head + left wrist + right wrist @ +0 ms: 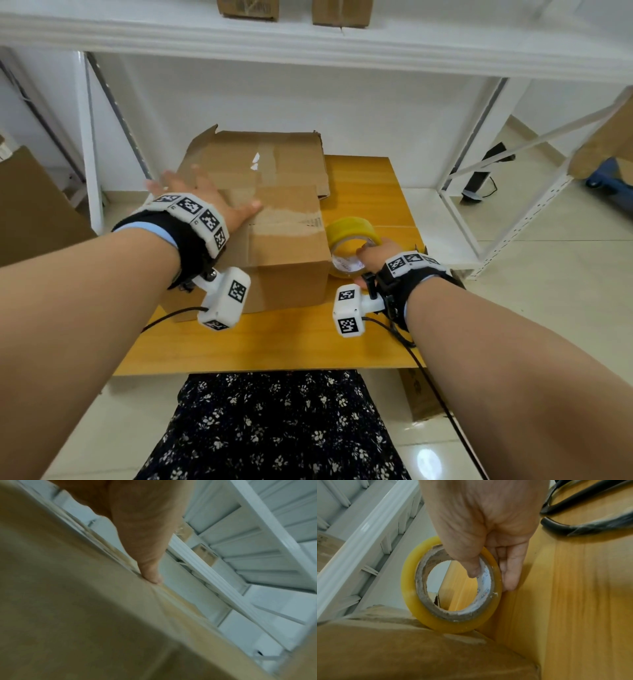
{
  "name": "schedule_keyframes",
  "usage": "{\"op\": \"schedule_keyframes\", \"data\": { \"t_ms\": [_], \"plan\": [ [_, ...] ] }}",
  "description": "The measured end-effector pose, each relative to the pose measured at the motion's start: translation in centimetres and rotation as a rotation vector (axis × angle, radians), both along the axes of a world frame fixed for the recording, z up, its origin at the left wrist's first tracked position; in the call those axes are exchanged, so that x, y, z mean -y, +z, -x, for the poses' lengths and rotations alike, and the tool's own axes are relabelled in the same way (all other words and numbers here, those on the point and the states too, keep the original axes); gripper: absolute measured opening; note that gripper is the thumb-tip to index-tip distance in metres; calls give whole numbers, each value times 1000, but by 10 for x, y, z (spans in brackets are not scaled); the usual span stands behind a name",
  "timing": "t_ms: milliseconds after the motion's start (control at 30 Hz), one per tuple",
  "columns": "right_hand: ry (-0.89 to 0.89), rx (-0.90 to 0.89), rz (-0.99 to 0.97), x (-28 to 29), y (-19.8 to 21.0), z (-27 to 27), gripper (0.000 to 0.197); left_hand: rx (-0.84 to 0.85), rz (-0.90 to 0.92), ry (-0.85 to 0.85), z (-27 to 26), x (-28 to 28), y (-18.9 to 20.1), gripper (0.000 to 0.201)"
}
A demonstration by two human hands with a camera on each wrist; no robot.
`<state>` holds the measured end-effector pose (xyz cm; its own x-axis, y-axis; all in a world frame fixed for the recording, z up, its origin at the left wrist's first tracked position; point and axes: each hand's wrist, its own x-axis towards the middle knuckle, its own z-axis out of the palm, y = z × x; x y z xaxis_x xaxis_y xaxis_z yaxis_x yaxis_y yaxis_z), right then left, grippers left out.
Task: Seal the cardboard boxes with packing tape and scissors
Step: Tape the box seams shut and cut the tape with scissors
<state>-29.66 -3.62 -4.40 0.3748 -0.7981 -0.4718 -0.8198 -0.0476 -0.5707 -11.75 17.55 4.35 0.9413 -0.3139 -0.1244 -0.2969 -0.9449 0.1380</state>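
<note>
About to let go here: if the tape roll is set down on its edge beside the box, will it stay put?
Probably not: the tape roll is a round ring, upright on the smooth wooden table, so it may roll or topple. The right hand steadies it now; laid flat it likely stays.

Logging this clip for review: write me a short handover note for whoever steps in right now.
Left hand: flat, fingers spread, pressing the flaps of the cardboard box shut.
Right hand: grips the yellow tape roll, thumb through its core, just right of the box.
Scissors: black handles lie on the wooden table, beside the right hand.
Done: flaps closed.
Left: run fresh tape over the seam, cut it.
</note>
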Motion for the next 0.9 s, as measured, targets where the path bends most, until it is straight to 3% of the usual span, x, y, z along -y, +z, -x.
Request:
{"op": "schedule_keyframes", "data": {
  "t_ms": [100, 167, 300, 367, 467, 567, 700, 900],
  "plan": [
    [1, -34, 15, -7, 0, -6, 49, -161, 150, 166, -17, -17, -16, 168],
    [1, -38, 11, -13, -1, -12, 50, -197, 244, 190, -27, -24, -27, 177],
    [-52, -16, -24, -21, 9, -10, 52, -229, 238, 161, -15, -33, -7, 163],
    [-34, 171, -109, -14, 18, -7, 47, -249, 226, 157, -9, -36, 6, 151],
    [-121, 507, -235, -7, 48, -3, 30, -298, 281, 143, -6, -42, 18, 156],
    [-164, 660, -180, -6, 91, -3, 21, -335, 356, 125, 1, -44, 29, 140],
    [-111, 639, 27, -7, 147, 4, 8, -429, 507, 54, 10, -43, 29, 141],
    [-45, 486, 324, -24, 200, 11, 12, -543, 596, -5, 33, -46, 8, 121]
  ]
}}
